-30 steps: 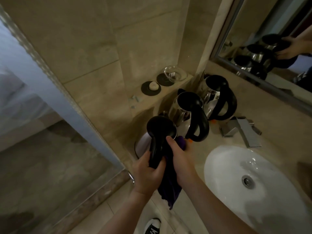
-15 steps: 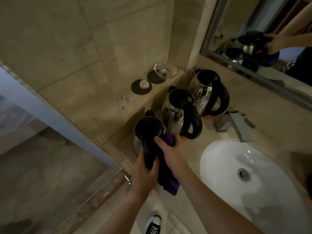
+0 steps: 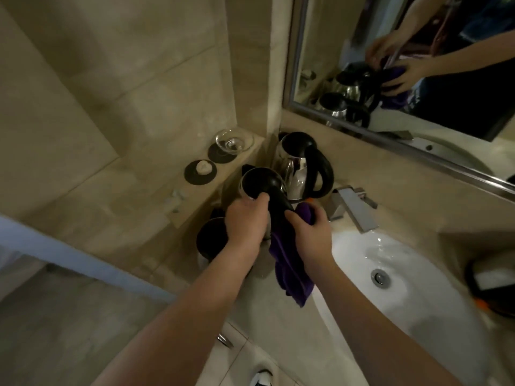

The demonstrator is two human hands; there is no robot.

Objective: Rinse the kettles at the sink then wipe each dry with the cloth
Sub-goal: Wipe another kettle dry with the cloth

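Observation:
Three steel kettles with black lids and handles stand on the counter left of the sink. My left hand grips the middle kettle at its lid and body. My right hand holds the purple cloth against that kettle's black handle, and the cloth hangs down over the counter edge. The far kettle stands upright in the corner, untouched. The near kettle sits under my left wrist, partly hidden by my arm.
The white sink lies to the right, with the square faucet behind it. A glass dish and soap on a black coaster sit on the ledge. A mirror hangs above, and a black object lies at the right edge.
Both hands left the near kettle, which now stands on the counter, and moved back to the middle kettle. The cloth went along in my right hand.

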